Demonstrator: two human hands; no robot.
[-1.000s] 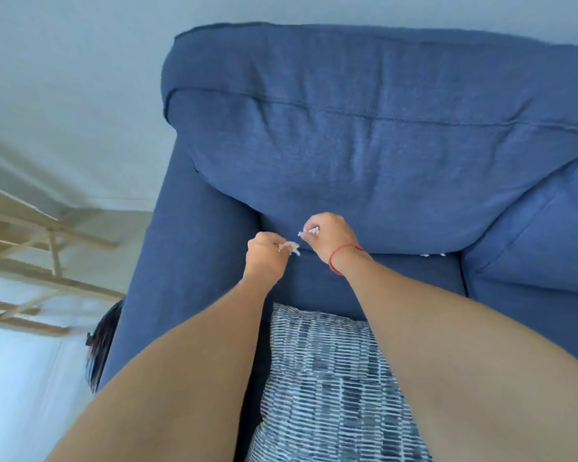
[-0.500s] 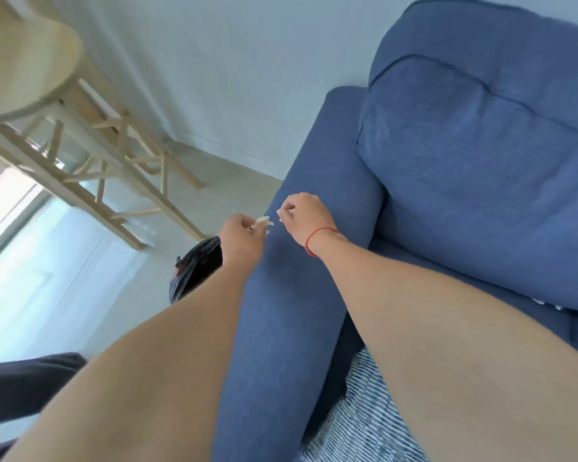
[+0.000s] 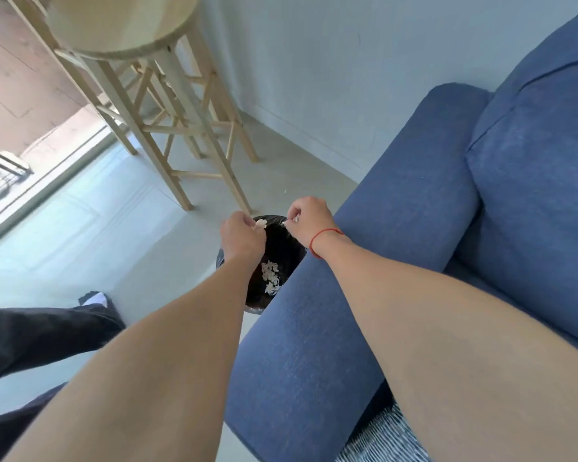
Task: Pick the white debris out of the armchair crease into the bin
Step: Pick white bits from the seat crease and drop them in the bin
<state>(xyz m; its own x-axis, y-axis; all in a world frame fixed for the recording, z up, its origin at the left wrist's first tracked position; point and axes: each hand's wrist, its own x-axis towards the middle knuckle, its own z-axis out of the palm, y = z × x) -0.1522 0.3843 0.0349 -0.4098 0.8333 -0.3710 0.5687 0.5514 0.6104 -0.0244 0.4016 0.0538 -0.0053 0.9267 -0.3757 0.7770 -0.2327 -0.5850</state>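
Observation:
A bin (image 3: 282, 243) lined with a black bag stands on the floor beside the blue armchair's left arm (image 3: 374, 261). Several white scraps (image 3: 270, 276) lie inside it. Both hands hover over its opening. My left hand (image 3: 242, 236) pinches a white debris piece (image 3: 260, 223) between its fingertips. My right hand (image 3: 309, 220), with a red string on its wrist, pinches a smaller white bit (image 3: 290, 221). The armchair crease is out of view.
Pale wooden stools (image 3: 167, 105) stand on the light floor behind the bin. A white speck (image 3: 285, 191) lies on the floor near the wall. My dark trouser leg (image 3: 37, 335) is at left. A striped cushion (image 3: 384, 438) shows at the bottom right.
Both hands have carried the white debris from the crease, over the armchair's left arm, to above the bin. The view has swung left with them.

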